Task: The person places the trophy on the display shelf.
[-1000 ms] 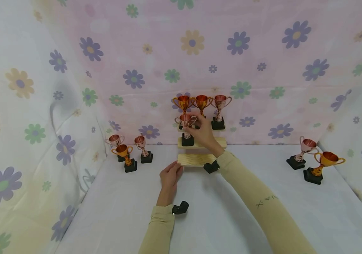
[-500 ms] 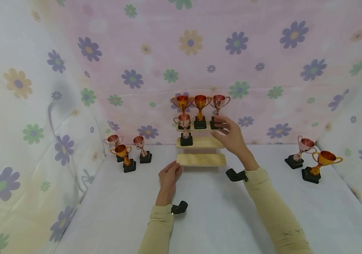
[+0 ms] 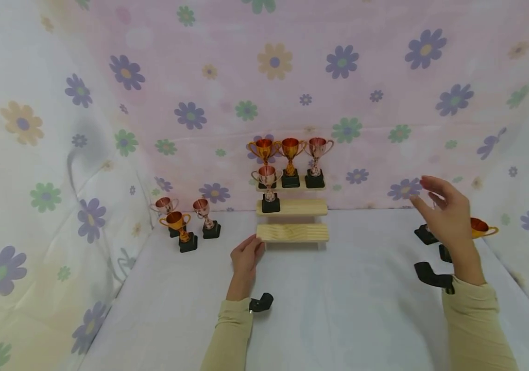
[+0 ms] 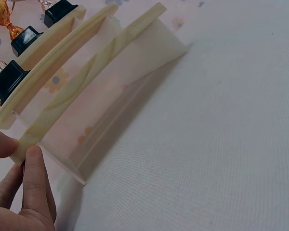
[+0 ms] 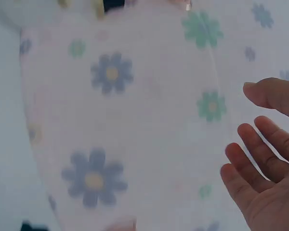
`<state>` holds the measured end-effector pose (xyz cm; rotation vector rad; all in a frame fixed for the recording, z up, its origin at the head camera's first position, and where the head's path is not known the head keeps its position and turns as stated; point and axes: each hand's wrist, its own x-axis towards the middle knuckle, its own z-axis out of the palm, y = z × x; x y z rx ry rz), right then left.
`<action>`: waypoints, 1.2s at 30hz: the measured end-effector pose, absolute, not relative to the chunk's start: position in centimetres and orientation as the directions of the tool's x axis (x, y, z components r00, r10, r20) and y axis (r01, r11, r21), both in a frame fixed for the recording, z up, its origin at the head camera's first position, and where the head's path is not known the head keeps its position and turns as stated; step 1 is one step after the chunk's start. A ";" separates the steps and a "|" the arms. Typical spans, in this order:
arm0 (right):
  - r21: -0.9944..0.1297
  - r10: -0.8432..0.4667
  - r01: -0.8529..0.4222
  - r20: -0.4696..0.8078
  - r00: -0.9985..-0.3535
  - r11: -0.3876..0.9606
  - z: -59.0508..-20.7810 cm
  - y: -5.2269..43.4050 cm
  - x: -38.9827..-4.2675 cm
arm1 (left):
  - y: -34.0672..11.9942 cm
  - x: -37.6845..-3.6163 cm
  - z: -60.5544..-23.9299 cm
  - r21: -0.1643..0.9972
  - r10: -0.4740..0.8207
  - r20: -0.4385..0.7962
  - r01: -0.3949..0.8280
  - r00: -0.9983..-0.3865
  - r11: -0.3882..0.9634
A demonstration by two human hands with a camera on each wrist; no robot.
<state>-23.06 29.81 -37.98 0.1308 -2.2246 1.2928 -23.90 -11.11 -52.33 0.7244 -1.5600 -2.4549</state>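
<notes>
The right hand [image 3: 447,219] is up in the air on the right side, fingers spread and relaxed, nothing in it. Just behind it stand two trophies, mostly covered by the hand: a gold trophy [image 3: 481,228] peeks out on its right, and the black base [image 3: 425,235] of the other shows to its left. The wrist view gives only the open palm [image 5: 272,185] against blurred flowered cloth [image 5: 111,120].

Over in the middle, the left hand [image 3: 245,260] rests on the white table [image 3: 338,309] with thumb and fingertips pinching the near left corner of the wooden step shelf [image 3: 293,233]; the left wrist view shows the fingers [image 4: 31,178] pressed on the end of the lowest step [image 4: 86,91].

On the shelf, one pink trophy [image 3: 268,189] stands on the middle step at its left end. Three more line the top step: gold [image 3: 263,154], gold [image 3: 290,162], pink [image 3: 316,162].

Far left on the table sits a cluster of three small trophies [image 3: 185,224], close together beside the flowered side cloth.
</notes>
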 end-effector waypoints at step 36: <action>-0.921 0.500 0.072 0.141 -0.855 0.382 -48.0 41.9 -20.0 | -11.2 -23.9 -52.2 0.875 -0.367 -0.341 -0.149 -0.866 -0.461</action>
